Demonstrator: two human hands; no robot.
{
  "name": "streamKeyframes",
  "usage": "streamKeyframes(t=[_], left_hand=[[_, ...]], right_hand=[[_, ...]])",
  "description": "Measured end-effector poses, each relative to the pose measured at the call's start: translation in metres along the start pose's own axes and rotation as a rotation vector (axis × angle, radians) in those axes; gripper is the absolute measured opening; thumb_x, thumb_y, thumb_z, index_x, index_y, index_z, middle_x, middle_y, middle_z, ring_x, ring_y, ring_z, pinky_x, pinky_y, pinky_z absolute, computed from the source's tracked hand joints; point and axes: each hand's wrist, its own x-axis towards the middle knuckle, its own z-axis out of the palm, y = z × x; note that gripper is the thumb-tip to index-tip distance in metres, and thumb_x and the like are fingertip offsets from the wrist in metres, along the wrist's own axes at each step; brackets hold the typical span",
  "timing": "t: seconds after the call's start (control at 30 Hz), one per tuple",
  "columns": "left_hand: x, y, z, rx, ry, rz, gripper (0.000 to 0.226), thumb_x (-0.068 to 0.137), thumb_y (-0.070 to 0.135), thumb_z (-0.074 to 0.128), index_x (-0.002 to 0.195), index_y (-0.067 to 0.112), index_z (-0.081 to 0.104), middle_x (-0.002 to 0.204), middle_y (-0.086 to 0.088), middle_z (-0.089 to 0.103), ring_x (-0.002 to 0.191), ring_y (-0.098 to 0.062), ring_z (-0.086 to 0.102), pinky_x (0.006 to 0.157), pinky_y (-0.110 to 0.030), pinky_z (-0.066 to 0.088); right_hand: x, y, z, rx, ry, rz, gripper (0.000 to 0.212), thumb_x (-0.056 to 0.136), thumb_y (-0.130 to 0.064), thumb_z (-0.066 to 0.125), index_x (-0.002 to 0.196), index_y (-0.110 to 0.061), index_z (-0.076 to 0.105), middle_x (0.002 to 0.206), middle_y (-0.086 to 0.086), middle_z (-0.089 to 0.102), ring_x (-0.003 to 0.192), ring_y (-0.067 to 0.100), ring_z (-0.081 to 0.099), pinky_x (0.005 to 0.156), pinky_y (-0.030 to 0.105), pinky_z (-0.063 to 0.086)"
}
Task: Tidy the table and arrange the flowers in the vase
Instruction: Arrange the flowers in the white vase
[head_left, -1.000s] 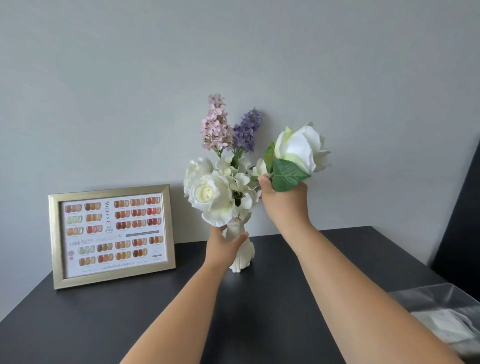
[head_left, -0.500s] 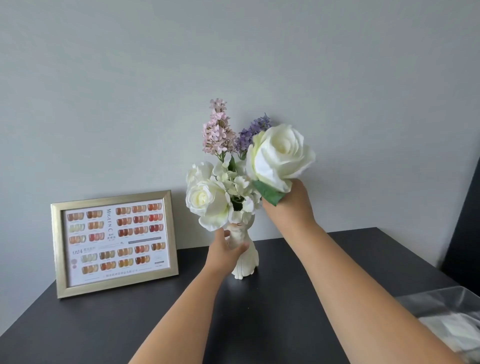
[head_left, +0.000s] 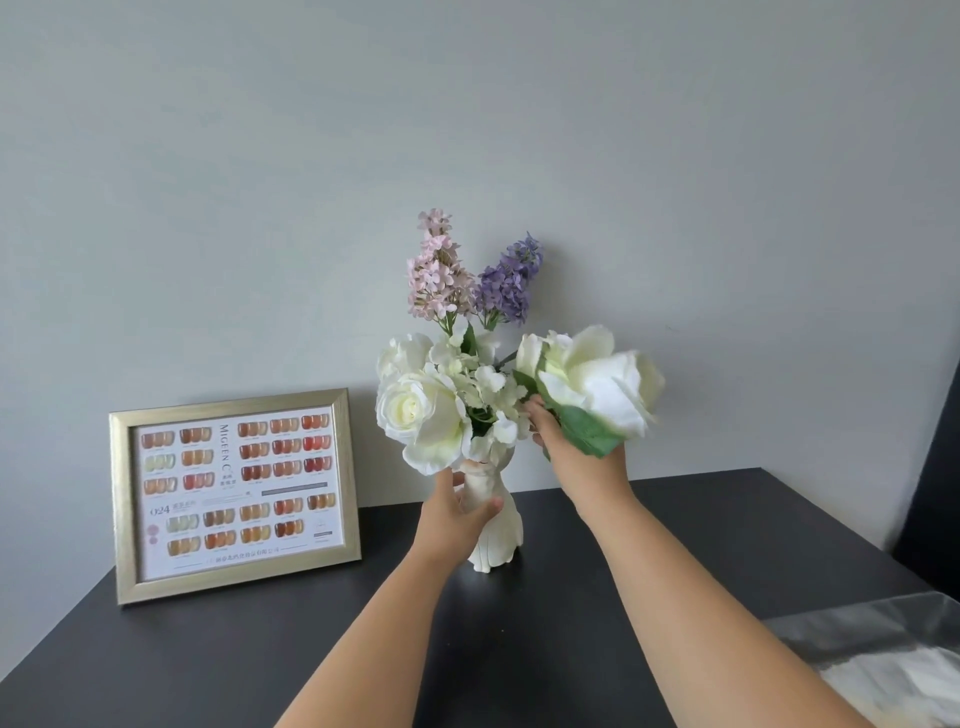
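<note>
A white sculpted vase (head_left: 498, 540) stands on the dark table (head_left: 260, 649) near the wall. It holds white roses (head_left: 421, 410), a pink lilac sprig (head_left: 439, 270), a purple sprig (head_left: 506, 283) and small white blossoms. My left hand (head_left: 457, 512) is wrapped around the vase's neck. My right hand (head_left: 576, 457) grips a large white rose (head_left: 597, 384) by its leafy base, just right of the bouquet, the bloom tilted to the right. Its stem is hidden.
A gold-framed colour chart (head_left: 234, 493) leans against the wall at the left. A clear plastic bag (head_left: 883, 665) with something white inside lies at the table's right front edge. A dark object (head_left: 940, 493) stands at the far right.
My right hand has swung the large rose down and to the right, so its bloom now tips sideways beside the bouquet. My left hand stays on the vase.
</note>
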Motion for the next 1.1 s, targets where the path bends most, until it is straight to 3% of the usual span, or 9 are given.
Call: streamKeyframes(t=[0.17,0.3,0.4,0.53,0.67,0.77,0.87,0.97,1.1], left_hand=[[0.002,-0.004,0.001,-0.018,0.000,-0.005,0.050,0.083,0.033,0.077,0.122,0.027,0.045,0.122,0.015,0.055,0.107,-0.004,0.056,0.087,-0.026,0.043],[0.003,-0.006,0.002,-0.008,0.008,-0.015,0.047,0.082,0.033,0.077,0.117,0.029,0.046,0.112,0.020,0.055,0.100,0.005,0.055,0.083,-0.022,0.043],[0.003,-0.007,0.002,0.014,0.012,-0.022,0.046,0.082,0.034,0.077,0.116,0.028,0.047,0.106,0.021,0.055,0.094,0.011,0.052,0.077,-0.016,0.043],[0.000,-0.006,0.001,0.027,0.011,-0.017,0.044,0.083,0.034,0.077,0.114,0.028,0.046,0.103,0.026,0.053,0.090,0.017,0.051,0.067,-0.006,0.041],[-0.001,-0.006,0.000,0.018,0.011,0.008,0.044,0.083,0.032,0.077,0.116,0.027,0.047,0.107,0.023,0.057,0.087,0.023,0.055,0.064,-0.004,0.046],[-0.003,-0.005,0.000,-0.014,0.006,0.032,0.046,0.083,0.033,0.076,0.118,0.029,0.048,0.115,0.019,0.061,0.094,0.021,0.057,0.070,-0.007,0.047],[-0.004,-0.004,0.000,-0.032,0.008,0.029,0.044,0.082,0.034,0.077,0.116,0.029,0.049,0.117,0.019,0.060,0.102,0.006,0.059,0.080,-0.019,0.047],[-0.004,-0.003,0.000,-0.029,0.005,0.030,0.044,0.083,0.033,0.077,0.116,0.029,0.048,0.115,0.019,0.057,0.103,0.001,0.058,0.083,-0.023,0.045],[-0.004,0.000,0.000,-0.029,0.002,0.014,0.044,0.083,0.032,0.077,0.116,0.029,0.047,0.116,0.015,0.057,0.100,0.001,0.057,0.079,-0.023,0.046]], right_hand=[[-0.013,0.014,0.006,-0.014,0.088,-0.108,0.013,0.088,-0.042,0.061,0.082,-0.031,0.059,0.073,-0.014,0.056,0.067,-0.005,0.054,0.062,0.006,0.042],[-0.012,0.031,0.020,-0.175,0.145,-0.015,0.019,0.092,-0.025,0.061,0.076,-0.020,0.052,0.072,-0.005,0.052,0.071,0.013,0.049,0.074,0.031,0.048],[-0.013,0.048,0.032,-0.511,-0.060,0.010,0.017,0.097,-0.014,0.049,0.081,-0.015,0.043,0.068,-0.011,0.033,0.078,0.015,0.043,0.069,0.018,0.035],[-0.018,0.050,0.037,-0.317,0.017,0.039,0.016,0.091,-0.006,0.058,0.082,-0.012,0.045,0.066,-0.007,0.038,0.066,0.013,0.042,0.068,0.031,0.039],[-0.043,0.029,0.020,0.058,0.143,-0.144,0.059,0.066,-0.015,0.083,0.113,-0.007,0.050,0.106,-0.001,0.061,0.096,0.010,0.060,0.085,0.029,0.049],[-0.060,0.015,0.000,0.033,0.159,-0.419,0.100,0.057,-0.033,0.085,0.137,-0.019,0.027,0.140,-0.007,0.040,0.127,0.016,0.045,0.100,0.026,0.041],[-0.055,0.002,-0.020,-0.093,0.183,-0.632,0.074,0.070,-0.036,0.076,0.132,-0.017,0.039,0.142,0.011,0.035,0.130,0.025,0.039,0.106,0.034,0.035],[-0.040,-0.012,-0.026,-0.239,0.190,-0.724,0.031,0.079,-0.024,0.074,0.107,-0.012,0.065,0.131,0.012,0.042,0.115,0.021,0.051,0.097,0.021,0.038],[-0.032,-0.014,-0.017,-0.227,0.282,-0.684,0.029,0.077,-0.006,0.077,0.101,-0.003,0.061,0.117,0.009,0.045,0.111,0.003,0.046,0.092,0.013,0.036]])
